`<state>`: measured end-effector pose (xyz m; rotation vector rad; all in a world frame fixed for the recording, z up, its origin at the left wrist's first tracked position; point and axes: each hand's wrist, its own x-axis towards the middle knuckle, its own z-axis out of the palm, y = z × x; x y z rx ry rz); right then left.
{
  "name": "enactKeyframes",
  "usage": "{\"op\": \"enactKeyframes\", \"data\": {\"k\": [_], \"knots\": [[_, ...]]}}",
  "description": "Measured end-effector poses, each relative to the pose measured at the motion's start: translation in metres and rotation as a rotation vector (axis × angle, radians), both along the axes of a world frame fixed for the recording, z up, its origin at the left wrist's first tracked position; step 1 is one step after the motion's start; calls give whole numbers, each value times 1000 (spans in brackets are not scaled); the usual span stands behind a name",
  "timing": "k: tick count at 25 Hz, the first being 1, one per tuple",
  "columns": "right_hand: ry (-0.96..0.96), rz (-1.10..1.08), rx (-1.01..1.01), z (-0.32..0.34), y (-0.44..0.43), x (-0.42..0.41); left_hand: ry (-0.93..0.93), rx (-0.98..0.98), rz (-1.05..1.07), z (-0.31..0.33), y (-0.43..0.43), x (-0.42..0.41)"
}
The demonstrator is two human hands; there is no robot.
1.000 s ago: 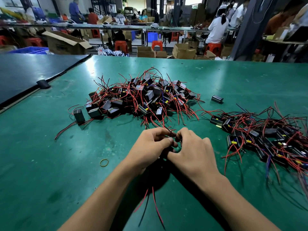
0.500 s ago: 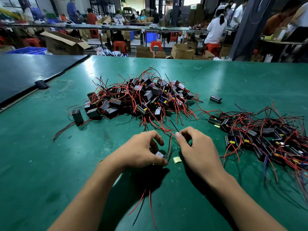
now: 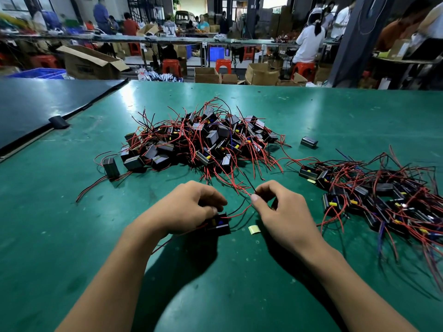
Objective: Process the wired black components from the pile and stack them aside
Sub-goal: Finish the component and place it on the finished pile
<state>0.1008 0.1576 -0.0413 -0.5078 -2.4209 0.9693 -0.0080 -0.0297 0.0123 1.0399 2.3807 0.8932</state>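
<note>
A green work table [image 3: 72,236] fills the foreground. A dark sheet [image 3: 36,104] covers its far-left part, with a small black block [image 3: 58,122] at the sheet's edge. What looks like a curled scrap of pale yellow tape [image 3: 254,229] lies on the green surface. Beyond stand open cardboard boxes [image 3: 91,64], red stools [image 3: 171,67], a blue crate [image 3: 36,73] and a person in a white shirt [image 3: 309,43].

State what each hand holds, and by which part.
The left hand grips one black component by its body; the right hand pinches that component's red and black wires partway along, between thumb and forefinger.
</note>
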Motion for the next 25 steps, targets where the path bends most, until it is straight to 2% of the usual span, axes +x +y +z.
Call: {"op": "enactKeyframes", "data": {"k": [3, 5, 7, 11, 18, 22, 25], "knots": [[-54, 20, 44, 2, -1, 0, 73, 241, 111, 11, -3, 0], [-65, 49, 85, 5, -2, 2, 49, 485, 200, 19, -8, -4], [-74, 112, 197, 6, -6, 5, 41, 604, 239, 23, -10, -6], [-112, 113, 387, 4, -14, 1, 226, 455, 201, 14, 0, 1], [-121, 26, 411, 2, -11, -1, 546, 312, 134, 6, 0, -4], [-118, 35, 348, 2, -5, -1, 542, 356, 91, -1, 14, 2], [-44, 45, 242, -2, -4, -4, 401, 344, 123, -19, 32, 14]]}}
